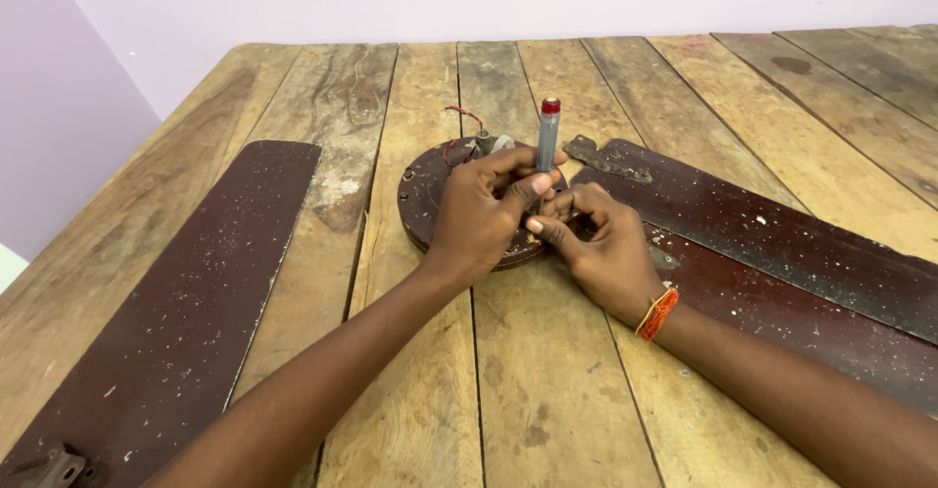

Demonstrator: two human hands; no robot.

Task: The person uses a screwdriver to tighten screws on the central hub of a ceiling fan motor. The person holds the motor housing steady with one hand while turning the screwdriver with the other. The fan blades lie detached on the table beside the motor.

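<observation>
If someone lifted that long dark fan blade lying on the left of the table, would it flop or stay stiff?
The fan blade is flat and straight, so it probably stays stiff. Its length suggests it would tip if lifted by one end. Its dusty flat face likely slides, not rolls.

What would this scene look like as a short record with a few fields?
Surface: wooden plank table
Left hand: grips a grey screwdriver with a red cap, upright
Right hand: fingers at the screwdriver's lower end
Under the hands: round dark-brown fan motor housing with red wires
Left side: one brown fan blade
Right side: two brown fan blades
Wrist: orange thread band
</observation>
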